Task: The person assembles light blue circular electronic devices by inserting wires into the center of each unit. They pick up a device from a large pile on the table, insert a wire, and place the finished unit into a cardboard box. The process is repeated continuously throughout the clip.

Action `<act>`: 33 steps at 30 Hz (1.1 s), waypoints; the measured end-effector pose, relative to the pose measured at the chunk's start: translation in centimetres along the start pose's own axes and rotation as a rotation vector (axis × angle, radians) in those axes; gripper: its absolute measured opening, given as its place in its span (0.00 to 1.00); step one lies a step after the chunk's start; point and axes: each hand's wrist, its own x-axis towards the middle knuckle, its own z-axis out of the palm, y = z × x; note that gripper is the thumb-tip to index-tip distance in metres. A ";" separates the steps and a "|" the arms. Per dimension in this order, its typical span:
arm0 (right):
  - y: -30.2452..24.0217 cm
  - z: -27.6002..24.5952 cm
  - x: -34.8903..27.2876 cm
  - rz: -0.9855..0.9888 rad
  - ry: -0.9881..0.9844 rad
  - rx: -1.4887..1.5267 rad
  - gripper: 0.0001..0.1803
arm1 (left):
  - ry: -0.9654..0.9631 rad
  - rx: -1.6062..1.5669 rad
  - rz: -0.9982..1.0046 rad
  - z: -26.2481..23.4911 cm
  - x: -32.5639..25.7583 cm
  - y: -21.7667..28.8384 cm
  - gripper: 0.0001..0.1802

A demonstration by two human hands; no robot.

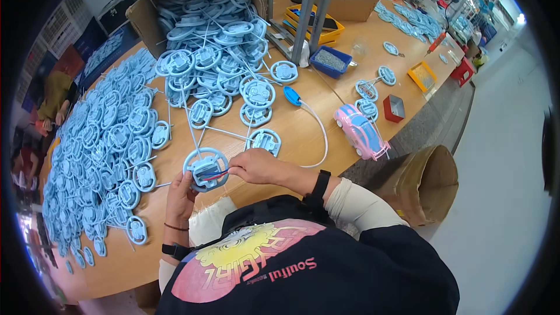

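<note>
My left hand (181, 197) grips the lower left rim of a light blue toy steering wheel (197, 157), its inner side with the moulded compartment facing up. From the right, my right hand (256, 166) is closed in a pinch over the wheel's right rim. Thin red and blue strands (217, 175), which look like wires, run from its fingertips into the wheel's middle. Their far ends are too small to make out. Just beyond my right hand lies another light blue wheel (264, 140), with pale thin rods around it.
Many like wheels cover the left table (108, 134) and spill from a cardboard box (146, 26). A pink toy car (361, 131), a blue tray of small parts (331, 62), a red box (394, 108) and a white cable (322, 131) lie right. Metal posts (307, 14) stand behind.
</note>
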 end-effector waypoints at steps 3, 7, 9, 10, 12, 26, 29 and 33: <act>0.2 -0.1 -0.5 0.015 -0.028 0.013 0.13 | -0.104 -0.103 -0.052 2.4 -0.7 0.7 0.23; 0.4 0.7 -0.7 -0.005 -0.021 0.033 0.13 | -0.142 -0.075 -0.048 1.5 -0.6 -0.3 0.29; 0.4 0.9 -0.8 -0.010 -0.025 0.041 0.13 | -0.147 -0.121 -0.068 1.8 -0.9 -0.2 0.30; 0.3 0.9 -0.8 -0.010 -0.025 0.037 0.13 | -0.150 -0.145 -0.079 2.0 -0.9 -0.1 0.31; 0.0 0.9 -0.7 -0.008 -0.027 0.031 0.13 | -0.170 -0.177 -0.081 1.7 -0.9 -0.6 0.30; 1.8 2.9 -1.3 0.117 -0.118 -0.075 0.13 | 0.143 0.343 -0.223 -8.5 1.6 -1.0 0.23; 5.1 3.3 -1.9 0.229 0.004 -0.183 0.12 | 0.277 -0.205 0.183 -14.4 3.7 5.7 0.22; 6.9 2.8 -1.3 0.460 0.174 -0.271 0.19 | 0.467 -0.637 0.287 -12.7 3.6 13.8 0.26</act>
